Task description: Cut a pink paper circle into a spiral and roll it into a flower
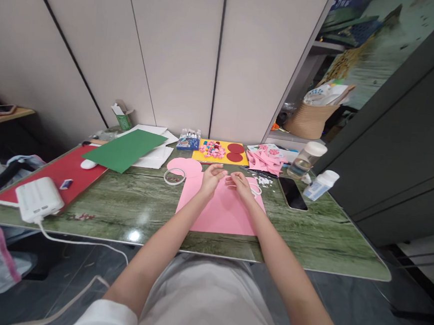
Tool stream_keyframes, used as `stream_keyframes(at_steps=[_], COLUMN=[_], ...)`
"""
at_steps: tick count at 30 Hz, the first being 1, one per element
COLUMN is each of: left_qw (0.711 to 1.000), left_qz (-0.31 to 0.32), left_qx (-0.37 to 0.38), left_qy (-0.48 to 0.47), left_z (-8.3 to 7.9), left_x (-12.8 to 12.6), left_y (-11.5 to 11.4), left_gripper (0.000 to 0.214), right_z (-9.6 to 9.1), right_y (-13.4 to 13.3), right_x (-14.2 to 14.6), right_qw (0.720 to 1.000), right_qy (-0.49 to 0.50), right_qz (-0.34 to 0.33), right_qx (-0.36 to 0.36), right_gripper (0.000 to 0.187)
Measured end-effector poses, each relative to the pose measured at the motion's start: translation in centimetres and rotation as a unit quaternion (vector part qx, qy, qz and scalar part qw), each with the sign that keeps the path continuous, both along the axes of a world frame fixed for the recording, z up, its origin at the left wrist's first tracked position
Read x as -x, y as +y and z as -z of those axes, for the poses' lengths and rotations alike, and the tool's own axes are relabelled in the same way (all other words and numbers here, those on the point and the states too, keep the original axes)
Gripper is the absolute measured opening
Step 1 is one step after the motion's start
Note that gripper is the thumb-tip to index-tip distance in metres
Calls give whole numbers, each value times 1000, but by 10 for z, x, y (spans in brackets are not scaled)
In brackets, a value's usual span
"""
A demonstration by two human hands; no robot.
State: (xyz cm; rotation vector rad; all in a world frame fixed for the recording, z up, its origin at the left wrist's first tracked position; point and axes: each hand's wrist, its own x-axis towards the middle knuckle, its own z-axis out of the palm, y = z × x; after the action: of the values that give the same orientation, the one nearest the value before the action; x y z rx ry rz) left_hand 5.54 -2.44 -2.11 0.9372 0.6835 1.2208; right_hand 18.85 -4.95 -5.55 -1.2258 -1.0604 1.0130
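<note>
Now, pink sheet (220, 210) straight ahead.
Your left hand (211, 178) and right hand (242, 184) nearly touch at its far end; grip unclear; its length runs toward you.

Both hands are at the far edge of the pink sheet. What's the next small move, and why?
I'd guess: press the far edge of the pink sheet flat with both hands. The left hand and right hand sit close together over that edge, fingers curled; whether they pinch anything is too small to tell. A tape ring lies just left of the sheet.
</note>
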Motion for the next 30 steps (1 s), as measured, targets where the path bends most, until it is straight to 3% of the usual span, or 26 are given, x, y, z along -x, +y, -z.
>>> stream_keyframes(at_steps=[8, 19, 30], left_qw=[998, 1000, 999], left_qz=[52, 14, 10], left_qx=[15, 4, 28], left_qy=[-17, -3, 13], left_z=[10, 16, 4], left_x=[-7, -3, 1], left_y=[2, 7, 2], left_gripper=[40, 36, 39], right_z=[1, 4, 5], right_y=[2, 1, 3], right_x=[-2, -2, -2], right_qw=[1000, 1000, 1000], right_qy=[-5, -8, -2], right_qz=[2, -4, -8], right_qx=[0, -5, -1], right_gripper=[32, 34, 33])
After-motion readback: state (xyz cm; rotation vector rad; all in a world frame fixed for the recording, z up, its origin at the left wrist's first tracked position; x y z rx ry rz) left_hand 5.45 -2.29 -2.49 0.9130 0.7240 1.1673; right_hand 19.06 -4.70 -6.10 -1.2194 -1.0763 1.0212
